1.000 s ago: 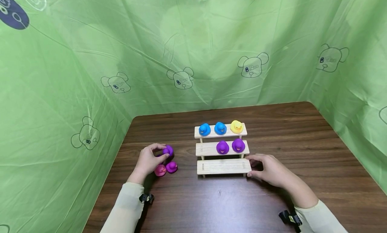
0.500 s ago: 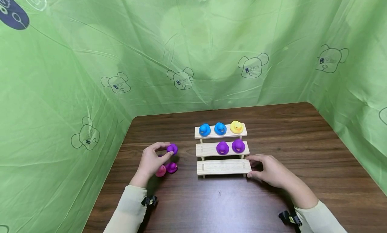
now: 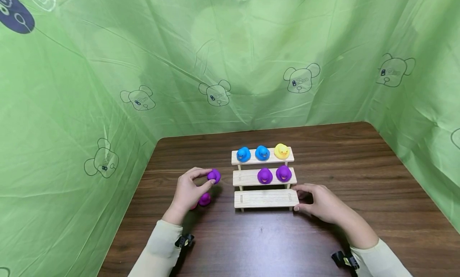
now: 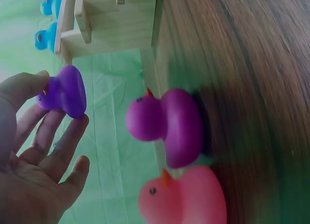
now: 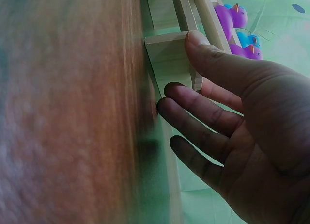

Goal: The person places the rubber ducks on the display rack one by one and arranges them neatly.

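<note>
My left hand (image 3: 188, 192) pinches a purple rubber duck (image 3: 214, 176) between thumb and fingers, raised over the table left of the wooden stand (image 3: 266, 198). The left wrist view shows this duck (image 4: 70, 92) side-on at the fingertips. Below the hand, a magenta duck (image 4: 181, 129) and a pink duck (image 4: 201, 197) stand on the table. My right hand (image 3: 320, 201) grips the right end of the stand's lowest step, thumb at its front edge in the right wrist view and index finger partly hidden behind it. Two purple ducks (image 3: 264, 176) sit on the middle step.
On the top step stand two blue ducks (image 3: 262, 153) and a yellow duck (image 3: 282, 151). The dark wooden table (image 3: 266, 245) is enclosed at the back and sides by a green curtain (image 3: 251, 61) with printed bear outlines.
My left hand has lifted the purple duck from beside the others and carried it right, toward the stand. My right hand has stayed in place at the lowest step.
</note>
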{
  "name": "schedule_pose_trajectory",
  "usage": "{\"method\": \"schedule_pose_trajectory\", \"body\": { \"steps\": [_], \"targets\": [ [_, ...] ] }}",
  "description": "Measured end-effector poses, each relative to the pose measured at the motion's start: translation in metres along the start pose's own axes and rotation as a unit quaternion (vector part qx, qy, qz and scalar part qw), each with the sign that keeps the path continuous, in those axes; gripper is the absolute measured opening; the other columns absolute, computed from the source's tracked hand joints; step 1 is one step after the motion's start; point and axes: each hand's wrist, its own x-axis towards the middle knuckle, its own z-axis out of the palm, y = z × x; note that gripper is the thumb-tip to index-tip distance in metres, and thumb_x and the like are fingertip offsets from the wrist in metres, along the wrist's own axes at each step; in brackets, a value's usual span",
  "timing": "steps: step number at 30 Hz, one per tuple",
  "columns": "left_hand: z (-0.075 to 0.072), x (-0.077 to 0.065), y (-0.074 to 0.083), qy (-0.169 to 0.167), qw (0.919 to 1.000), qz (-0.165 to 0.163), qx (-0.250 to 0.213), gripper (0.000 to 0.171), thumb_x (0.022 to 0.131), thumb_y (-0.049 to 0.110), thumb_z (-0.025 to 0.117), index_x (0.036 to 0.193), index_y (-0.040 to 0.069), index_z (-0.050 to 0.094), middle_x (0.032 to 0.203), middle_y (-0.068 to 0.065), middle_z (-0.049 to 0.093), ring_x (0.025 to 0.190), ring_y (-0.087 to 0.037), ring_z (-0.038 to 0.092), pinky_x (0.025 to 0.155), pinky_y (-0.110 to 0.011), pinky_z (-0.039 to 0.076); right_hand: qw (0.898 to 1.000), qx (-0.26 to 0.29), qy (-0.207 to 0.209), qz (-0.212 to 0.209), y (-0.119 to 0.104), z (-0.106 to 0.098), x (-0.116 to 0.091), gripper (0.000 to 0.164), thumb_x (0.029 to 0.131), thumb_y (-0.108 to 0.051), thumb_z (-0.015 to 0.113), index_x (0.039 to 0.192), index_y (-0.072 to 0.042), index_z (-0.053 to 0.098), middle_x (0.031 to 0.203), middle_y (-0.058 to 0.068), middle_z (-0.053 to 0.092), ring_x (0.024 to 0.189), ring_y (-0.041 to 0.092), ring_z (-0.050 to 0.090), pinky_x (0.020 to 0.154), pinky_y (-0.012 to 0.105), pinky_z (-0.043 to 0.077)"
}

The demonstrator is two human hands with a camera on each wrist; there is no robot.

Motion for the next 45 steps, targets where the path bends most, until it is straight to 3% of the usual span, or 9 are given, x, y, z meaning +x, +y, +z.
{"method": "schedule_pose_trajectory", "body": {
  "steps": [11,19,28,45],
  "targets": [
    [0.014,0.004,0.008,-0.007,0.9998,0.006,-0.016,0.033,0.082,0.017,0.093,0.113,0.017,0.082,0.105,0.010,0.075,0.104,-0.011,0.070,0.096,-0.049,0.054,1.000,-0.001,0.001,0.001,0.001,0.000,0.000,0.054,0.081,-0.025,0.093,0.130,-0.012,0.072,0.103,-0.013,0.074,0.099,0.014,0.071,0.091,0.046,0.058],
    [0.021,0.005,0.016,0.000,0.9996,0.017,-0.025,0.033,0.082,0.023,0.093,0.112,0.019,0.082,0.104,0.011,0.075,0.105,-0.010,0.070,0.097,-0.031,0.052,1.000,0.001,0.000,0.005,0.000,0.000,0.000,0.054,0.081,-0.024,0.093,0.130,-0.012,0.072,0.102,-0.013,0.074,0.099,0.015,0.071,0.090,0.046,0.058],
    [0.030,0.007,0.023,-0.002,0.9985,0.026,-0.048,0.033,0.082,0.020,0.093,0.113,0.017,0.082,0.102,0.010,0.075,0.102,-0.013,0.070,0.096,-0.046,0.054,1.000,0.006,0.001,0.004,0.000,0.000,0.000,0.054,0.081,-0.022,0.093,0.130,-0.011,0.072,0.102,-0.013,0.074,0.098,0.015,0.072,0.090,0.045,0.058],
    [0.046,0.011,0.032,-0.011,0.9976,0.033,-0.061,0.033,0.081,0.027,0.094,0.111,0.021,0.082,0.102,0.012,0.075,0.102,-0.026,0.072,0.093,-0.031,0.053,1.000,0.008,0.002,-0.004,0.002,0.001,0.001,0.054,0.081,-0.022,0.093,0.129,-0.010,0.072,0.099,-0.012,0.073,0.096,0.016,0.072,0.088,0.044,0.059]
  ]
}}
